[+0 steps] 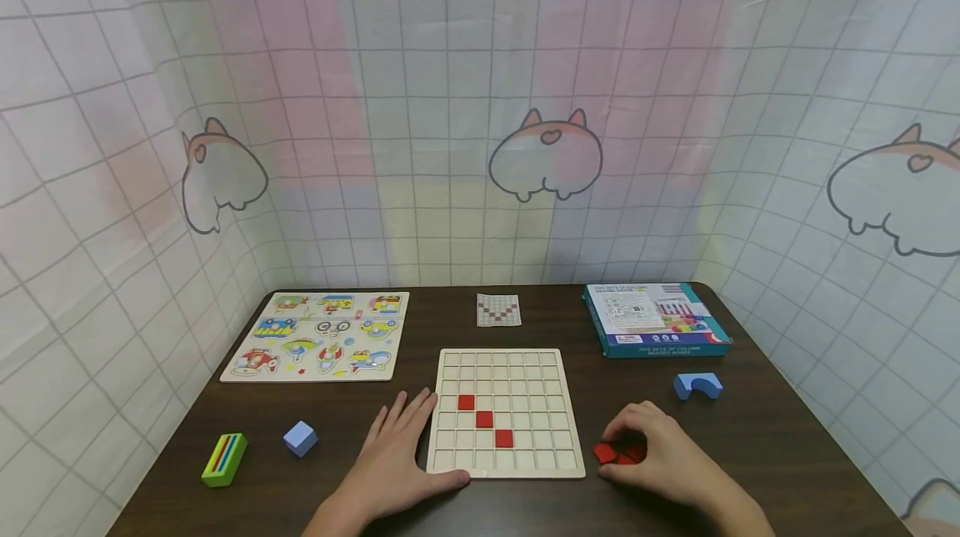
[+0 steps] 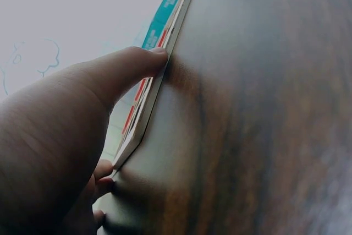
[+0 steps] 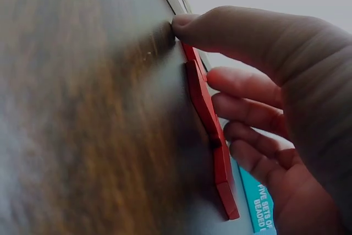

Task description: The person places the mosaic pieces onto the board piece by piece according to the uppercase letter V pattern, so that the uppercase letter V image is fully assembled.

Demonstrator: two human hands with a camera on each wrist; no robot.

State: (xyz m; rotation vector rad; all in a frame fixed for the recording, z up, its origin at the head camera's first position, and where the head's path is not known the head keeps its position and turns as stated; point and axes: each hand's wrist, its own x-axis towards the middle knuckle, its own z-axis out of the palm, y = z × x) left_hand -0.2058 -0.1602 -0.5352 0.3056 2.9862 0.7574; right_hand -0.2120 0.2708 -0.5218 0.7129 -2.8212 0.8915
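Observation:
A pale wooden grid board (image 1: 537, 416) lies flat on the dark table, with red square tiles (image 1: 484, 419) set in three cells on a diagonal. My left hand (image 1: 401, 458) rests at the board's left side, fingers spread and touching its edge. Its thumb (image 2: 135, 61) presses the near edge. To the board's right, my right hand (image 1: 652, 449) hovers low over a small heap of loose red tiles (image 3: 203, 100). Its fingers are loosely bent, fingertips touching the tiles, and the thumb stands apart from them. Part of the heap is hidden under the hand.
Behind the board lies a small pattern card (image 1: 498, 310). A picture puzzle board (image 1: 315, 337) is at the back left, a teal box (image 1: 660, 320) at the back right. A blue arch block (image 1: 697, 385), a blue cube (image 1: 301, 439) and a green striped block (image 1: 224, 459) stand around.

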